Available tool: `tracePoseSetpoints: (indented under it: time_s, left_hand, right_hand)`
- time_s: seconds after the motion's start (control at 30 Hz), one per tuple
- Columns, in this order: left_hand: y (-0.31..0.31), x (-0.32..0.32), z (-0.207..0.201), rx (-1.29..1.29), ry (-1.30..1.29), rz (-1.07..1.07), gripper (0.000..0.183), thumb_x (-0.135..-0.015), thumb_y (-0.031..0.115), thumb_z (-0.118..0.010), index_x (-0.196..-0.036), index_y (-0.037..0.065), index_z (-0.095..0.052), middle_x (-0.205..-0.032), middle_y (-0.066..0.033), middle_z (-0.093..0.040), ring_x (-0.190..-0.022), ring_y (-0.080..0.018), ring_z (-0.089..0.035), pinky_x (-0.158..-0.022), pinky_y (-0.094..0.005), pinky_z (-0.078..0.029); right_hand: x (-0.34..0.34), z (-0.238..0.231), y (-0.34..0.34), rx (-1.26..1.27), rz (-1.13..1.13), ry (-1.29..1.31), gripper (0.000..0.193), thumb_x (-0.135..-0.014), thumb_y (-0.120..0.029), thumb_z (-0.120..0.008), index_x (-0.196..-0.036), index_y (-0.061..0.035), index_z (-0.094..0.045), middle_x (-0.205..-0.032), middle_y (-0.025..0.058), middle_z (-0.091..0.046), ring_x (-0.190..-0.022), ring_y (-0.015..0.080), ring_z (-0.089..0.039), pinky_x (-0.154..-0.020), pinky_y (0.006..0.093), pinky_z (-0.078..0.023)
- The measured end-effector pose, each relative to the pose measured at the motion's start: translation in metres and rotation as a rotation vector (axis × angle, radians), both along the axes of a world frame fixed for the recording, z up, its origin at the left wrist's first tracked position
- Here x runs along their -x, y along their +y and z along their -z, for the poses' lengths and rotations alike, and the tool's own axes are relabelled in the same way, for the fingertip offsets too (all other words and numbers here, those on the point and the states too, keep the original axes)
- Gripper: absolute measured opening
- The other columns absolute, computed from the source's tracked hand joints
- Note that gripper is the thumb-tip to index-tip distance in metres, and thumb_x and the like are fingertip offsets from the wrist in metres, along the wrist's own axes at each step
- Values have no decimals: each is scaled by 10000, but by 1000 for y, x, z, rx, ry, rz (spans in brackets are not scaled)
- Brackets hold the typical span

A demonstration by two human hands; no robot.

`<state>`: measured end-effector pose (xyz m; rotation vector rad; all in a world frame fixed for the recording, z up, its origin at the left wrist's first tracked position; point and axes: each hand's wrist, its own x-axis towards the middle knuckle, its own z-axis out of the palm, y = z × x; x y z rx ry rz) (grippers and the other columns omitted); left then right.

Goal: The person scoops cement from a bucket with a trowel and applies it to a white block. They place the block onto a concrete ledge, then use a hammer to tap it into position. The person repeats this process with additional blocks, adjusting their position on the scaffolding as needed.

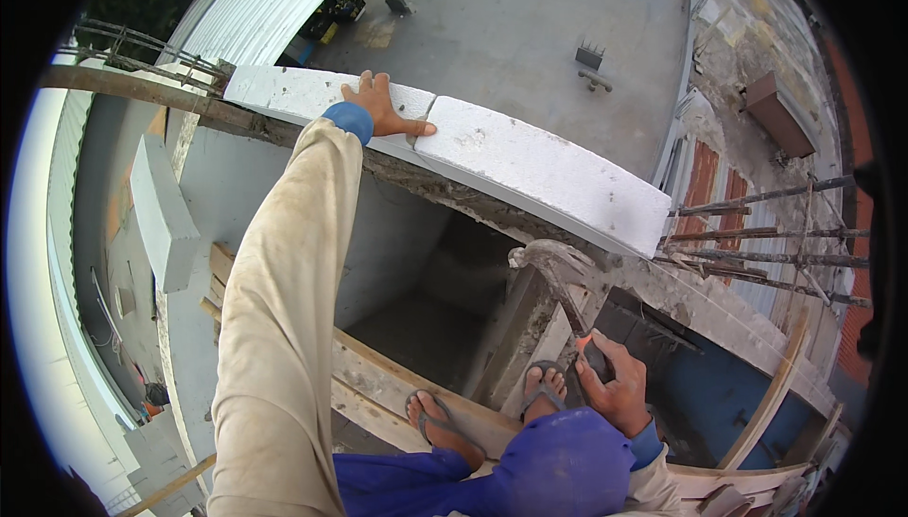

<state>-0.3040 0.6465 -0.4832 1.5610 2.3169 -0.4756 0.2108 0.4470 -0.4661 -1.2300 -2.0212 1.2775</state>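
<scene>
My left hand (pixel 380 110) lies with spread fingers on top of a row of white lightweight blocks. It rests on the left block (pixel 284 89), and its thumb reaches over the joint onto the right block (pixel 539 165). The two blocks sit end to end along a rough concrete beam (pixel 454 200). In my right hand (pixel 617 386), near my knee, is a claw hammer (pixel 550 266), gripped by its orange and black handle. The hammer's head points up and away, short of the right block and apart from it.
Deep openings drop below the beam on both sides of my sandalled feet, which stand on wooden planks (pixel 378 403). Bare rebar (pixel 766 233) sticks out at the right, more rebar (pixel 142 49) at the left. Another white block (pixel 163 219) stands at the left. A grey floor (pixel 511 25) lies beyond.
</scene>
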Motion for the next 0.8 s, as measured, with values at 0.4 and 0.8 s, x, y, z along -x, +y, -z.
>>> tracePoseSetpoints:
  time_s: [0.4,0.8]
  left_hand:
    - [-1,7,10,-26,-16,-5,1501,-559,907,-757,-1573,-92,-278,-1637,-378,-206,-1525,-592,-162,-1246,-629,-178]
    - [-2,8,9,-38,-16,7,1483,-575,848,-798,-1584,-93,-255,-1638,-379,-204,-1555,-536,-130,-1279,-557,-138]
  right_hand:
    - [64,-17,90,-377,21,-69,457,-871,-50,-751,-1316,-53,-648,-1043,154,-716,-857,344,-715,-705,388,-582]
    - [48,-11,73,-384,125,-53,427,-900,-109,-743,-1319,-89,-663,-1075,120,-720,-836,300,-718,-681,360,-586]
